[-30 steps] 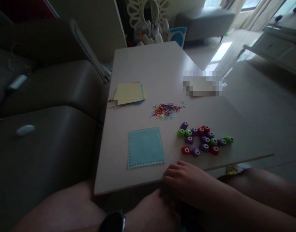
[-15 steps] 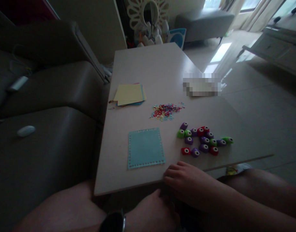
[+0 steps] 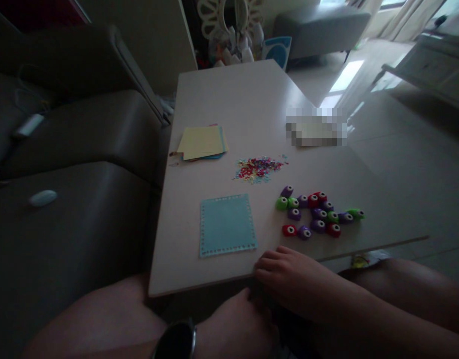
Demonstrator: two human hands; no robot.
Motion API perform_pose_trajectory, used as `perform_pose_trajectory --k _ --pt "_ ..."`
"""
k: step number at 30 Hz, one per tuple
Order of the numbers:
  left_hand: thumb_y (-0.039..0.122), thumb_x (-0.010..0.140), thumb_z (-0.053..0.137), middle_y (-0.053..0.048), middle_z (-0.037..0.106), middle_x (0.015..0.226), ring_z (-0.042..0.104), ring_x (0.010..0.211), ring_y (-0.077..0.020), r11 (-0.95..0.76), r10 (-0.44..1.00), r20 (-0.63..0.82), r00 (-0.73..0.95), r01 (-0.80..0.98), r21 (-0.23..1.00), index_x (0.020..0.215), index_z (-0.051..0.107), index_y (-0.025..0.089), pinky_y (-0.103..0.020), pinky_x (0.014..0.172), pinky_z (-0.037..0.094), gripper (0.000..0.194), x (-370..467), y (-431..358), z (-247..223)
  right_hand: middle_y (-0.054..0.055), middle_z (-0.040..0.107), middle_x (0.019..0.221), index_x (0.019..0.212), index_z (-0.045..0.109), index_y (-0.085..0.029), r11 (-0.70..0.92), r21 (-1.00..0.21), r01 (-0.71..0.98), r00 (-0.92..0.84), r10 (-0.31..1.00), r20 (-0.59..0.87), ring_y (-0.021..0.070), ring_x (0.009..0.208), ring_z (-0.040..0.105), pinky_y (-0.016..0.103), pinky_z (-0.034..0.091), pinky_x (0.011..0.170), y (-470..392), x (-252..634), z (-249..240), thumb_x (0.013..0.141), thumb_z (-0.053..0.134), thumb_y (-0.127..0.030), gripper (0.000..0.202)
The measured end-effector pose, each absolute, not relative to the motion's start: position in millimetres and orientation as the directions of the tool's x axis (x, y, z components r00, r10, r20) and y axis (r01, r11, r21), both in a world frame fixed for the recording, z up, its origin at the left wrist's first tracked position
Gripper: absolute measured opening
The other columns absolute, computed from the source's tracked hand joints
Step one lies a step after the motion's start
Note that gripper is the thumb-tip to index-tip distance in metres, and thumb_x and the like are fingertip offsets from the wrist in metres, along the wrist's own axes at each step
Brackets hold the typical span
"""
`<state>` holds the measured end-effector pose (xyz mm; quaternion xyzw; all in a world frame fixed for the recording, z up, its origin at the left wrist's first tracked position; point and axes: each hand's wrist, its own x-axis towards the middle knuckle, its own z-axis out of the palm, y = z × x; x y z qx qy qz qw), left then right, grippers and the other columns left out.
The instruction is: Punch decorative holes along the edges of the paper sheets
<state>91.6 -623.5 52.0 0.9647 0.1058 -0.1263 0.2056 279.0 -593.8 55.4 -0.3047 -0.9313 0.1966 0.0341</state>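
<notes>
My right hand rests on the near edge of the table, its fingers curled together, with nothing visible in them. Lower down, below the table's edge, my left hand hangs over my lap; its fingers are turned away and in shadow. A black watch is on that wrist. Nearest to the right hand are a blue paper sheet with small holes punched along its border, and a cluster of red, green and purple craft punches. Behind them lies a heap of tiny coloured paper cutouts.
A stack of coloured paper lies at the left of the pale table. A blurred-out pale item sits at the right edge. A dark sofa runs along the left, with a white oval object on it.
The camera view has shifted very slightly. Both hands and the things on the table stay where they were.
</notes>
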Motion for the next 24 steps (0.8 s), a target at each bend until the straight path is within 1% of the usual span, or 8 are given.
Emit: perform_pose_trajectory --k 6,10,13,15,17,19,21,24 --pt "0.021 0.093 0.070 -0.005 0.080 0.093 0.071 0.091 -0.0227 -0.898 0.210 -0.199 0.957 0.270 0.348 0.097 0.078 0.018 -0.038 0.087 0.055 0.009 90 -630 46 0.001 0.073 0.094 0.092 0.066 -0.020 0.732 -0.399 0.552 -0.814 0.576 -0.070 0.0212 0.089 0.067 0.036 0.046 0.073 -593 280 57 0.090 0.076 -0.020 0.009" --pt "0.020 0.089 0.074 -0.006 0.080 0.090 0.072 0.090 -0.0231 -0.882 0.273 -0.156 0.949 0.312 0.353 0.095 0.079 0.020 -0.038 0.090 0.053 0.007 89 -635 44 0.002 0.073 0.092 0.092 0.065 -0.020 0.739 -0.401 0.541 -0.819 0.571 -0.054 0.0209 0.087 0.067 0.034 0.046 0.074 -593 280 58 0.090 0.075 -0.019 0.010" --pt "0.021 0.089 0.075 -0.005 0.078 0.084 0.071 0.081 -0.0223 -0.860 0.270 -0.176 0.946 0.320 0.398 0.089 0.077 0.021 -0.039 0.082 0.052 0.003 86 -634 43 0.002 0.072 0.090 0.091 0.065 -0.020 0.734 -0.403 0.547 -0.816 0.574 -0.062 0.0203 0.085 0.067 0.034 0.047 0.076 -586 285 65 0.090 0.073 -0.016 0.009" --pt "0.021 0.090 0.075 -0.004 0.077 0.083 0.069 0.076 -0.0216 -0.853 0.259 -0.183 0.948 0.313 0.417 0.086 0.074 0.021 -0.039 0.073 0.051 0.004 85 -629 46 0.003 0.072 0.092 0.092 0.066 -0.020 0.701 -0.411 0.583 -0.787 0.612 -0.075 0.0204 0.087 0.067 0.035 0.049 0.081 -578 293 73 0.091 0.070 -0.014 0.007" --pt "0.021 0.091 0.075 -0.003 0.076 0.087 0.069 0.077 -0.0218 -0.858 0.253 -0.169 0.953 0.301 0.417 0.089 0.072 0.020 -0.038 0.072 0.050 0.004 83 -618 53 0.005 0.074 0.097 0.095 0.068 -0.020 0.658 -0.395 0.641 -0.732 0.680 -0.056 0.0218 0.092 0.069 0.037 0.050 0.088 -568 305 83 0.094 0.066 -0.016 0.005" --pt "0.020 0.093 0.073 -0.003 0.075 0.089 0.068 0.079 -0.0222 -0.856 0.277 -0.162 0.947 0.320 0.405 0.093 0.070 0.019 -0.037 0.072 0.050 0.004 80 -603 64 0.007 0.075 0.100 0.097 0.070 -0.019 0.611 -0.342 0.714 -0.659 0.751 -0.037 0.0235 0.095 0.070 0.039 0.050 0.089 -558 318 91 0.097 0.063 -0.017 0.008" --pt "0.018 0.097 0.068 -0.002 0.072 0.089 0.066 0.080 -0.0217 -0.836 0.337 -0.177 0.925 0.380 0.395 0.096 0.067 0.020 -0.036 0.072 0.049 0.002 77 -586 76 0.008 0.076 0.101 0.099 0.071 -0.020 0.543 -0.282 0.791 -0.576 0.816 -0.043 0.0252 0.097 0.071 0.039 0.051 0.087 -550 329 97 0.099 0.059 -0.018 0.011" --pt "0.013 0.099 0.059 -0.002 0.068 0.092 0.062 0.085 -0.0211 -0.764 0.465 -0.218 0.858 0.513 0.390 0.097 0.065 0.020 -0.033 0.076 0.049 0.010 71 -558 91 0.008 0.078 0.106 0.103 0.073 -0.021 0.462 -0.219 0.859 -0.485 0.872 -0.061 0.0284 0.104 0.072 0.041 0.053 0.089 -544 342 98 0.101 0.061 -0.023 0.012"
